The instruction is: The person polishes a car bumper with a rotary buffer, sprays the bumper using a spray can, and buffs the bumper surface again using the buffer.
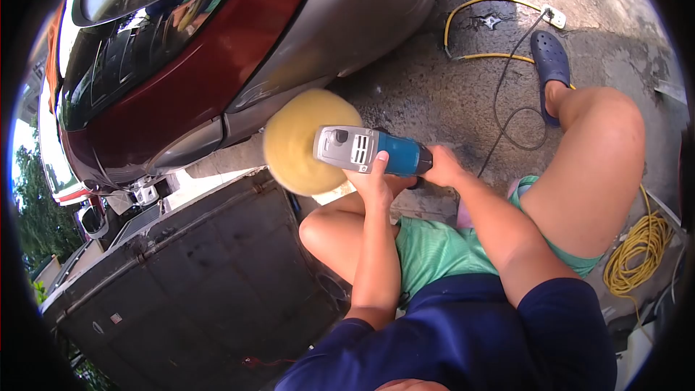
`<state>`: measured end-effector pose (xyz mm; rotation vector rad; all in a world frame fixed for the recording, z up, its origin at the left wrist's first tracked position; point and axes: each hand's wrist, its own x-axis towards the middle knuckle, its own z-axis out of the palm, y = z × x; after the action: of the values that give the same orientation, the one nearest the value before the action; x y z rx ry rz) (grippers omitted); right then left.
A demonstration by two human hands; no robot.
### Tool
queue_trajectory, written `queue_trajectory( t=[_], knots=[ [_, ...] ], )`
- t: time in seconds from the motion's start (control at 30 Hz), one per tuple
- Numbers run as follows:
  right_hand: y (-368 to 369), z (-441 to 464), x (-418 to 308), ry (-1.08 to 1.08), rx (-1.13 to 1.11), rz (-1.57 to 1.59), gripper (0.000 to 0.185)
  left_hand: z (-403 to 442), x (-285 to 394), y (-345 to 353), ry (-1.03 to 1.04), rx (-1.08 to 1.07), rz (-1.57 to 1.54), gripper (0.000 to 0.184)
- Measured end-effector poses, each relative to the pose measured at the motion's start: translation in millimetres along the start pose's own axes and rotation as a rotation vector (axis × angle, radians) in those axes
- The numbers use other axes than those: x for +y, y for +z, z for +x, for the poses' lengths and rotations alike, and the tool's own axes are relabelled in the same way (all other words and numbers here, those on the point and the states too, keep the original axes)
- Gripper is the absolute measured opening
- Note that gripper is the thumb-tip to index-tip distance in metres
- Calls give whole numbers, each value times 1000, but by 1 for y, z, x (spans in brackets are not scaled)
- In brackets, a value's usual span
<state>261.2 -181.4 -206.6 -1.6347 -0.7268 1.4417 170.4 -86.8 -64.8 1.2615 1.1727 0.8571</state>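
Both my hands hold a blue and silver polisher (402, 155) with a large round yellow pad (304, 148) at its head. My left hand (373, 182) wraps the body just behind the silver head, thumb on top. Round the dark rear end of the tool, my right hand (443, 166) is closed. The pad's surface looks smeared, as if spinning. Its upper edge overlaps the silver lower bodywork of a red and silver car (217, 65); whether they touch, I cannot tell.
A dark cord (499, 119) runs over the concrete to a white socket (553, 17) on a yellow cable (452, 18). Coiled yellow cable (638, 253) lies at right. A dark metal panel (195, 282) stands left, near my bent leg. My shoe (552, 65) is beside the cord.
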Motion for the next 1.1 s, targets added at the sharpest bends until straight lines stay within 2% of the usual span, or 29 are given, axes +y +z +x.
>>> queue_trajectory(
  t=[0.07, 0.17, 0.3, 0.43, 0.6, 0.73, 0.9, 1.1],
  knots=[
    [4, 4, -1, 27, -9, 16, 48, 0, 5, -2, 24, -15, 14, 75],
    [5, -2, -8, 42, -15, 20, 47, 5, 0, -4, 145, 55, 102, 67],
    [3, -2, -8, -16, 13, -2, 43, -4, 13, 6, 98, 56, 54, 67],
    [9, 6, -10, -26, 13, 25, 39, 11, -1, -17, 115, 3, 84, 79],
    [3, 6, -13, -46, -5, -34, 37, 8, -7, -16, 145, 88, 40, 77],
    [2, 8, -13, -25, -105, -78, 44, 7, -17, -30, 137, 164, -41, 71],
    [11, -18, -7, -17, -185, 2, 63, 1, -13, -25, 22, 288, 79, 74],
    [17, -42, 3, 7, -81, 197, 61, -20, 7, 22, -73, 304, 227, 83]
  ],
)
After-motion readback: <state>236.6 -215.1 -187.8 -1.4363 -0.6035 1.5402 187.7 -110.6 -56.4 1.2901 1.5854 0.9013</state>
